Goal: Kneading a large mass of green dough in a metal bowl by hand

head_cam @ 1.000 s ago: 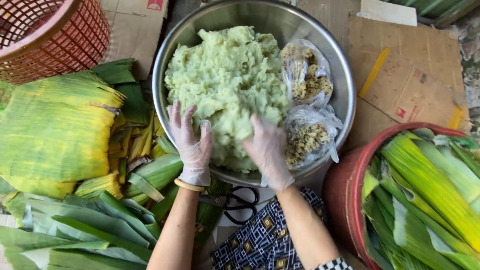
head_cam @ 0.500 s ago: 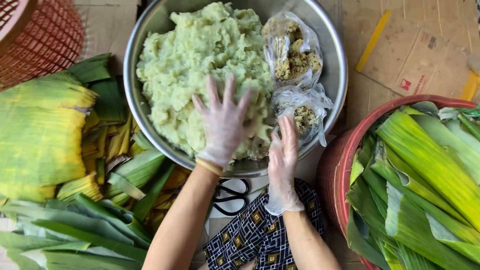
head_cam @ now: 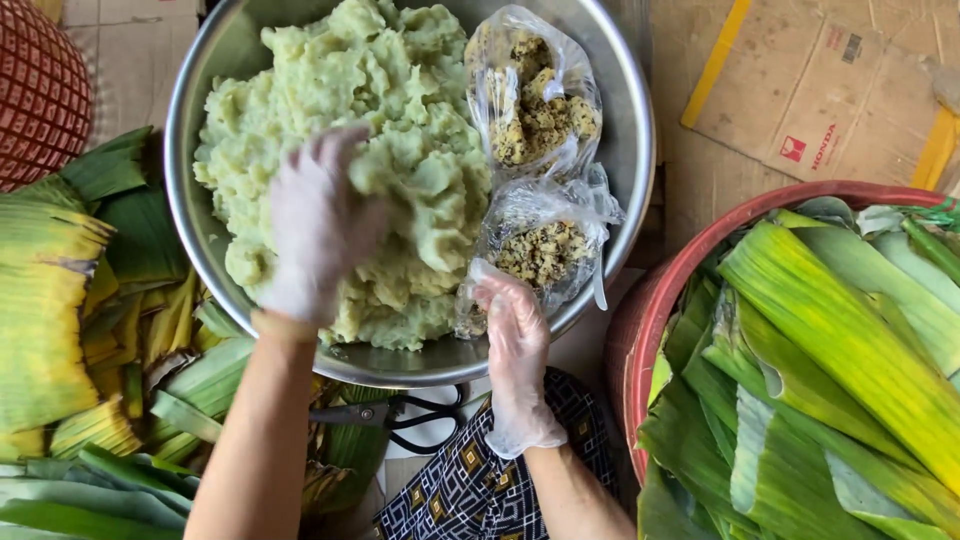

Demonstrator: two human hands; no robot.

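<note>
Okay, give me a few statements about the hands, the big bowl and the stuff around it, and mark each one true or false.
1. Both hands wear thin clear gloves. True: the left hand and the right hand are gloved.
2. The left hand is over the pale green dough in the metal bowl. True.
3. The bowl holds one plastic bag. False: two bags of filling lie beside the dough.
4. The right hand rests on the scissors. False: it is at the bowl's near rim by the lower bag; the scissors lie below the bowl.
5. The red basin holds water. False: it holds long green leaves.
</note>
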